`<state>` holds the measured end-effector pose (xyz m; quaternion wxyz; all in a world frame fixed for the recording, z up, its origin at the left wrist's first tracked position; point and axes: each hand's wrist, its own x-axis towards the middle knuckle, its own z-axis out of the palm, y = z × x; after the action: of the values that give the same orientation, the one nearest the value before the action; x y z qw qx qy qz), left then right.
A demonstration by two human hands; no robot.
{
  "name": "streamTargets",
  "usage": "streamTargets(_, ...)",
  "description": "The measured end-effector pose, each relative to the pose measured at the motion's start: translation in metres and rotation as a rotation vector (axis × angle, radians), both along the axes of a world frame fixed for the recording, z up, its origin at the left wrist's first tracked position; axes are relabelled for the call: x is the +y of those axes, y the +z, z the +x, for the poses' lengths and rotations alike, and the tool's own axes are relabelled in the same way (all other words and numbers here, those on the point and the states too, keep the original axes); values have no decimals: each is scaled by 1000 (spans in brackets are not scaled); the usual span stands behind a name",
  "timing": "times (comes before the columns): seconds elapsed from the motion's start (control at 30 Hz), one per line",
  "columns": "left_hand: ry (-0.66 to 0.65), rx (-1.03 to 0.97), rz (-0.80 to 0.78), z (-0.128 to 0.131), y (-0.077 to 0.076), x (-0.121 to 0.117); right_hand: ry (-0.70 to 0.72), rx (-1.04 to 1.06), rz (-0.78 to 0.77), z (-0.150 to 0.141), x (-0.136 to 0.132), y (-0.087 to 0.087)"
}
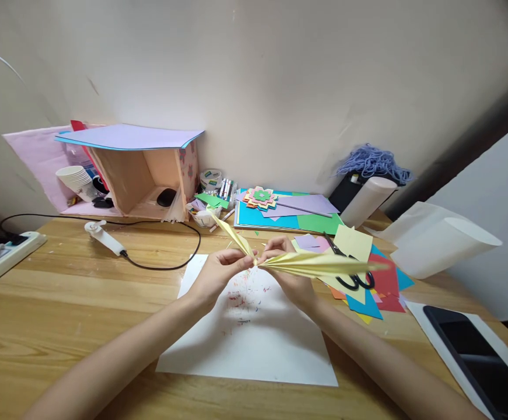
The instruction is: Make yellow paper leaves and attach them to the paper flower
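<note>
A pleated strip of yellow paper is pinched at its middle, its two ends fanning out to left and right. My left hand is closed on it with thumb and fingers just left of the narrow centre. Just right of that centre, my right hand grips the same paper, and part of this hand is hidden behind the right fan. Below both hands lies a white sheet of paper with red and blue marks on it.
Black-handled scissors rest on coloured paper scraps at the right. A phone lies near the right edge. Behind stand an open box and a layered paper flower. A black cable crosses the left side.
</note>
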<state>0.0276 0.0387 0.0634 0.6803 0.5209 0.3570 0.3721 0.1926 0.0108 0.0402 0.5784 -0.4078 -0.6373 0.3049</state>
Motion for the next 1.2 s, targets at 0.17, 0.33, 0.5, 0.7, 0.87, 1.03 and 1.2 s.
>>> streamTargets(0.17,31,-33,34,2,-8,-1,239,295,-238,-5,2,3)
streamTargets(0.33,-73,-164,111,0,-15,0,361,431,-308,-8,0,-1)
streamTargets(0.5,-77,-185,146,2,-10,-1,406,481,-370,-10,0,-4)
streamTargets(0.7,-8,-147,190,5,-3,-3,470,535,-385,-9,-1,-6)
streamTargets(0.87,-75,-160,180,3,-4,1,499,607,-376,-12,-3,-8)
streamTargets(1.03,-175,-126,122,1,2,5,485,553,-377,-11,-3,-6)
streamTargets(1.2,-296,-18,68,-7,8,11,507,489,-383,-9,-3,-2)
